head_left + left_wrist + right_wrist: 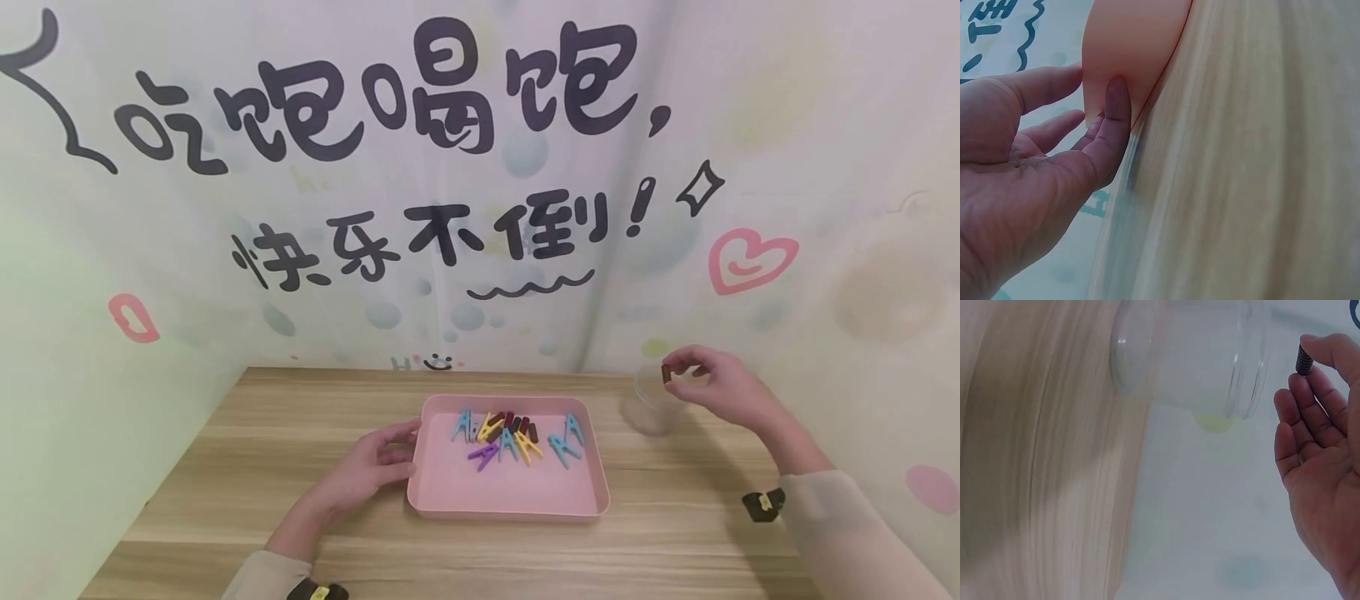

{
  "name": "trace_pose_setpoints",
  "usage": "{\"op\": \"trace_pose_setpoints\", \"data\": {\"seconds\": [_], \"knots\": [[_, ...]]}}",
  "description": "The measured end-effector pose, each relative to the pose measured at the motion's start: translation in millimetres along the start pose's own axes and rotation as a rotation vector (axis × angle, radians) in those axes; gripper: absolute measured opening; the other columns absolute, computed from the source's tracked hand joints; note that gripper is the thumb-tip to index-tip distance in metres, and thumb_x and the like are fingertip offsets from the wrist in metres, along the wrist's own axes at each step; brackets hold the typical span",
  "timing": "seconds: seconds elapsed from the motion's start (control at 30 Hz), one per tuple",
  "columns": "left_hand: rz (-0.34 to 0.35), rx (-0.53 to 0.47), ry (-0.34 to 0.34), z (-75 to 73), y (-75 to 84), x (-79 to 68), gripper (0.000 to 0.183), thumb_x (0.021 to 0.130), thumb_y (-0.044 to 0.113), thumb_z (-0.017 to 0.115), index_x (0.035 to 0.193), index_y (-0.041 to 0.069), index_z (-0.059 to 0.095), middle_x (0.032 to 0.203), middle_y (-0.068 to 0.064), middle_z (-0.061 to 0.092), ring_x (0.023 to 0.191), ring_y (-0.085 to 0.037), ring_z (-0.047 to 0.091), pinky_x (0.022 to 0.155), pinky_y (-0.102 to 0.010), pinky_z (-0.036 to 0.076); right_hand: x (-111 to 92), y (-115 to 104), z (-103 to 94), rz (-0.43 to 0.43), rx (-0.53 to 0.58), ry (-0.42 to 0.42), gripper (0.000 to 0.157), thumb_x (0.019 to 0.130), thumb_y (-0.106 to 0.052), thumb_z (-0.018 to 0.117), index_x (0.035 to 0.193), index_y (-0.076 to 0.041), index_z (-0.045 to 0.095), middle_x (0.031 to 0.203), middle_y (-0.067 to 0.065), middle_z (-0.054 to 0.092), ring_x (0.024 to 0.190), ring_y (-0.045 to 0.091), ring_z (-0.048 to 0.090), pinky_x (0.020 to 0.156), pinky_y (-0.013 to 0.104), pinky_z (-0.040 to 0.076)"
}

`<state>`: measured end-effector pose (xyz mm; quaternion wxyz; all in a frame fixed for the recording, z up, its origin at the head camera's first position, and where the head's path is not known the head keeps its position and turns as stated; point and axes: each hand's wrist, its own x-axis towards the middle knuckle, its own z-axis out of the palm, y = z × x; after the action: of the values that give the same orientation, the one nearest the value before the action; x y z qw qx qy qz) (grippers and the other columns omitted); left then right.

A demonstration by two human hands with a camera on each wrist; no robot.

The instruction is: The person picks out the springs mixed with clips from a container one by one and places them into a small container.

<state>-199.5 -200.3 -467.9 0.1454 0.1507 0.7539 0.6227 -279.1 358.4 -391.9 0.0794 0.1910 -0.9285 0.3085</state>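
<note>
My right hand [723, 387] pinches a small dark ribbed piece [1304, 361] between thumb and fingertips. It is held up beside the mouth of a clear jar [1191, 356], which stands upright on the table near the back wall. My left hand [367, 471] touches the left outer wall of a pink tray [517, 493] with extended fingers. Inside the tray lie several clothes pegs, among them a purple peg [483, 454], a yellow peg [528, 447] and a blue peg [564, 450]. Small dark red and dark green pieces are grouped among the pegs towards the tray's back.
The wooden table [217, 467] ends against a back wall covering [360, 333] printed with large writing and dots. The jar stands to the right of the tray, a short gap apart.
</note>
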Motion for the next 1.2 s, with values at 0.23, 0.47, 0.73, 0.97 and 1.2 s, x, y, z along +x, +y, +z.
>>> {"op": "trace_pose_setpoints", "data": {"seconds": [0.23, 0.47, 0.73, 0.97, 1.2], "knots": [[-0.007, -0.005, -0.004, -0.3, 1.0, -0.4, 0.069, 0.101, -0.001, 0.067, 0.16, -0.01, 0.033, 0.15, -0.033, 0.047, 0.128, -0.045, 0.06, 0.098, -0.035, 0.06, 2.5, 5.2, 0.6, 0.022, -0.022, -0.016, 0.032, 0.095, -0.025, 0.082, 0.122, -0.01, 0.073, 0.111, 0.004, 0.072, 0.105, 0.024, 0.063, 0.091, 0.028, 0.053], [0.0, 0.005, -0.003, 0.3, 0.0, -1.1, 0.068, 0.101, -0.001, 0.067, 0.16, -0.01, 0.033, 0.15, -0.033, 0.048, 0.128, -0.045, 0.061, 0.098, -0.034, 0.06, 4.5, 7.0, 4.8, 0.05, -0.005, -0.065, 0.034, 0.096, -0.024, 0.081, 0.125, -0.009, 0.071, 0.121, 0.011, 0.069, 0.115, 0.034, 0.06, 0.099, 0.056, 0.05], [0.003, 0.012, 0.001, 0.2, -0.3, 0.0, 0.067, 0.102, -0.001, 0.066, 0.16, -0.011, 0.033, 0.15, -0.034, 0.047, 0.128, -0.045, 0.061, 0.098, -0.033, 0.06, 4.4, 11.0, 8.3, 0.06, 0.021, -0.093, 0.082, 0.095, -0.041, 0.082, 0.157, -0.002, 0.045, 0.157, 0.024, 0.046, 0.142, 0.052, 0.041, 0.111, 0.075, 0.038], [0.013, 0.028, 0.004, 2.3, 0.3, -0.2, 0.067, 0.101, -0.002, 0.066, 0.159, -0.012, 0.034, 0.148, -0.035, 0.048, 0.127, -0.046, 0.061, 0.098, -0.036, 0.06, 5.6, 9.4, 11.4, 0.075, 0.027, -0.104, 0.102, 0.092, -0.049, 0.083, 0.167, -0.009, 0.028, 0.169, 0.022, 0.03, 0.151, 0.051, 0.029, 0.113, 0.079, 0.031], [0.011, -0.002, -0.001, 2.1, 1.6, -0.5, 0.067, 0.102, -0.002, 0.066, 0.159, -0.012, 0.033, 0.15, -0.035, 0.047, 0.13, -0.048, 0.059, 0.099, -0.037, 0.06, 10.7, -3.2, 16.3, 0.038, 0.02, -0.074, 0.097, 0.09, -0.048, 0.084, 0.164, -0.009, 0.036, 0.165, 0.02, 0.038, 0.15, 0.049, 0.032, 0.115, 0.077, 0.032]]}}
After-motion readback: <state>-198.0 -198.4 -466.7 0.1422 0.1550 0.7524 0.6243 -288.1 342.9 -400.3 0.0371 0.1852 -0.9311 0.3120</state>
